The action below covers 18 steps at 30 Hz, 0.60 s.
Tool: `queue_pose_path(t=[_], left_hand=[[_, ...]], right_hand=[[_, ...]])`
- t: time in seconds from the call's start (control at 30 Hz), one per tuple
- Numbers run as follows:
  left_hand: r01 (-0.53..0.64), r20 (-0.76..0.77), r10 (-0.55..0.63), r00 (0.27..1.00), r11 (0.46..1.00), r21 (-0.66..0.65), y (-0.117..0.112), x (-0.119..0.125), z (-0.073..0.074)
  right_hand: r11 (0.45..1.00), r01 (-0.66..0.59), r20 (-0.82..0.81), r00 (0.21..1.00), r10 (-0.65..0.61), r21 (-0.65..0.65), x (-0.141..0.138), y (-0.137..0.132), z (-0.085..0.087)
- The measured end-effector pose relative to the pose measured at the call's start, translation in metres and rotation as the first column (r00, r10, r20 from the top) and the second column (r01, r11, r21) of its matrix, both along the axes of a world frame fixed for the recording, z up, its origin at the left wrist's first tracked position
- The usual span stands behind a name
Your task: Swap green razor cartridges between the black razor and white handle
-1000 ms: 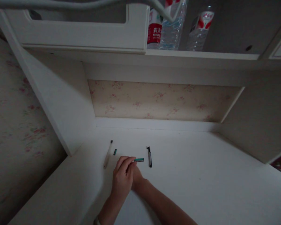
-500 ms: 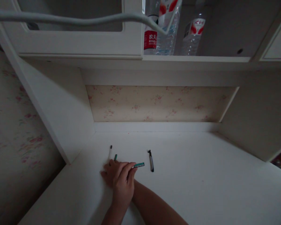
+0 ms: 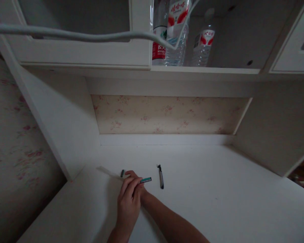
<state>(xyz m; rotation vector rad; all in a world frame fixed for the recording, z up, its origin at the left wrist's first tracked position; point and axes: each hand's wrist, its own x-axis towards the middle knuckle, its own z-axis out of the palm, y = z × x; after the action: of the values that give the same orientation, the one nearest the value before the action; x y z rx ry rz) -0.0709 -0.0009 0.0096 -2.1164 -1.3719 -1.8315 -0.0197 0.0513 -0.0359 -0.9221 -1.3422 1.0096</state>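
Observation:
My left hand (image 3: 129,199) is closed on a small green-and-black bar (image 3: 145,180) that points right from its fingertips. Crossing from the lower right, my right hand (image 3: 132,173) lies behind the left and is mostly hidden. A thin pale stick (image 3: 108,172), smeared by motion, runs leftward from the right fingers, which seem to grip it. Just left of these fingers a second small dark green bar (image 3: 122,173) rests on the desk. To the right of both hands lies a black-and-grey razor handle (image 3: 161,177) with a forked top end, untouched.
The white desk (image 3: 207,202) reaches back to a low ledge and flowered wall. Overhead, a shelf (image 3: 205,70) bears several plastic bottles (image 3: 176,37). A pale cable (image 3: 86,36) hangs across the top of the view. Side panels (image 3: 58,118) bound the desk.
The pale stick has swung from pointing away to pointing left. My right hand has shifted right and is more covered by the left. The whole view has tilted up slightly.

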Motion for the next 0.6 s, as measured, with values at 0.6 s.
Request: queue_pose_path(t=[0.6], left_hand=[[-0.037, -0.026, 0.036, 0.999, 0.999, -0.018, 0.004, 0.005, -0.010]], right_hand=[[0.875, -0.315, -0.496, 0.862, 0.102, -0.367, 0.109, -0.091, 0.013]])
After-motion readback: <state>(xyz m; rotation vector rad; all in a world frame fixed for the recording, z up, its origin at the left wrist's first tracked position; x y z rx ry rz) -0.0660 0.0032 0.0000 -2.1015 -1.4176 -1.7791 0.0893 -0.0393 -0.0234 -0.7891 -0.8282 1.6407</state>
